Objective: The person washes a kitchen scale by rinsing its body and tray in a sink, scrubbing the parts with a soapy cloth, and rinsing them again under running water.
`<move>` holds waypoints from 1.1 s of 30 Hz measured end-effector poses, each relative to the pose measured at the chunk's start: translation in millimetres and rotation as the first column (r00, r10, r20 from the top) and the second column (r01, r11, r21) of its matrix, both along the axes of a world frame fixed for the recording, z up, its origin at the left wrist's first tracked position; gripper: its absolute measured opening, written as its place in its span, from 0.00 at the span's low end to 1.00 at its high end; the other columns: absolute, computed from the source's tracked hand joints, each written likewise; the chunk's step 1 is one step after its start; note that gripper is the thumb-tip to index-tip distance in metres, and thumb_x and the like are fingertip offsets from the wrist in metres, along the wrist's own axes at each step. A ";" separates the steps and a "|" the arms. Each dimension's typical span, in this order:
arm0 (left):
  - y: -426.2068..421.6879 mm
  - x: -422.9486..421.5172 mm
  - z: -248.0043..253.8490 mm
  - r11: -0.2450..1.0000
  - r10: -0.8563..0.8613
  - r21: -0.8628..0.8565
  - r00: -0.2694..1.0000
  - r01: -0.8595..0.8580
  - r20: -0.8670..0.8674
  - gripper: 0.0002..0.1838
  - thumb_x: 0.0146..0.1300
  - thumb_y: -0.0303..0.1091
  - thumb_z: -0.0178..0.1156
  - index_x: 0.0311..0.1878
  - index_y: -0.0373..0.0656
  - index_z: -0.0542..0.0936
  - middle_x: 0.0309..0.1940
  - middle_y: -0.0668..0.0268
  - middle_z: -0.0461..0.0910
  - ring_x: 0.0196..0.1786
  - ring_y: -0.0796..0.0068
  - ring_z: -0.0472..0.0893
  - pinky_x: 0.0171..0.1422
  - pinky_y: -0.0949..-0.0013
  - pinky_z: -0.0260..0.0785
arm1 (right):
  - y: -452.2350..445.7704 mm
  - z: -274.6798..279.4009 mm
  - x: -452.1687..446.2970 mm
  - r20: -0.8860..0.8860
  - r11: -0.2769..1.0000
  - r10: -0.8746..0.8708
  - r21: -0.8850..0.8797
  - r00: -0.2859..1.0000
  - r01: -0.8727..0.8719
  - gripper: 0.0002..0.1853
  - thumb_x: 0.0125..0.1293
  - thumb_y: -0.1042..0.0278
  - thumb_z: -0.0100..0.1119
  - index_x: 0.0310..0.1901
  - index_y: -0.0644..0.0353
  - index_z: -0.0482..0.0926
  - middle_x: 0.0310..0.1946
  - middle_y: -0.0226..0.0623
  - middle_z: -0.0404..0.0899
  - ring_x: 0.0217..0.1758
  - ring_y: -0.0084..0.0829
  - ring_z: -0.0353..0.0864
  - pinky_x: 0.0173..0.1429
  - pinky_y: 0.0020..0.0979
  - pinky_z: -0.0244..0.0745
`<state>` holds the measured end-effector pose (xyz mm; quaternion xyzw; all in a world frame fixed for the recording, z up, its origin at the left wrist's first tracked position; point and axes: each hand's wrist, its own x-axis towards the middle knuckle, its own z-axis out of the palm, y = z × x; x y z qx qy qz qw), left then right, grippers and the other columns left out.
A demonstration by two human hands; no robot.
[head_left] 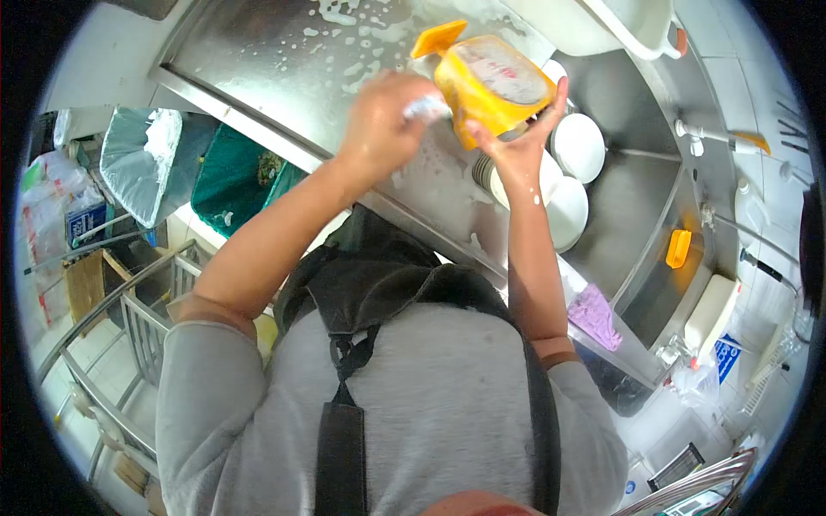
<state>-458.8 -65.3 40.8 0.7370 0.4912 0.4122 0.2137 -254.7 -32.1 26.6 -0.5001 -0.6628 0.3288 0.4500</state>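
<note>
My right hand grips a yellow plastic container by its side and edge, thumb on the near side and fingers around the far one. The container is tilted, with a whitish face with red marks turned up and a yellow flap or handle at one end. Beside it, my left hand, blurred by motion, is closed on a whitish crumpled scrubber; its exact kind is not clear. White plates lie just right of and below my right hand, some stacked on edge and partly hidden by it.
A wet steel counter with suds spreads under my hands. A steel sink adjoins on the right, with a purple cloth on its near edge. A white tub stands at the back. Lined bins are at left.
</note>
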 end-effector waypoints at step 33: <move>107.2 57.4 25.8 0.986 -0.166 0.000 0.982 0.166 0.091 0.12 0.47 0.23 0.63 0.38 0.45 0.84 0.36 0.64 0.83 0.43 0.56 0.76 0.52 0.59 0.69 | 5.6 7.3 -2.7 -0.537 0.845 -0.266 -0.530 0.801 -0.074 0.63 0.41 0.62 0.81 0.70 0.53 0.39 0.64 0.42 0.58 0.70 0.38 0.60 0.71 0.41 0.64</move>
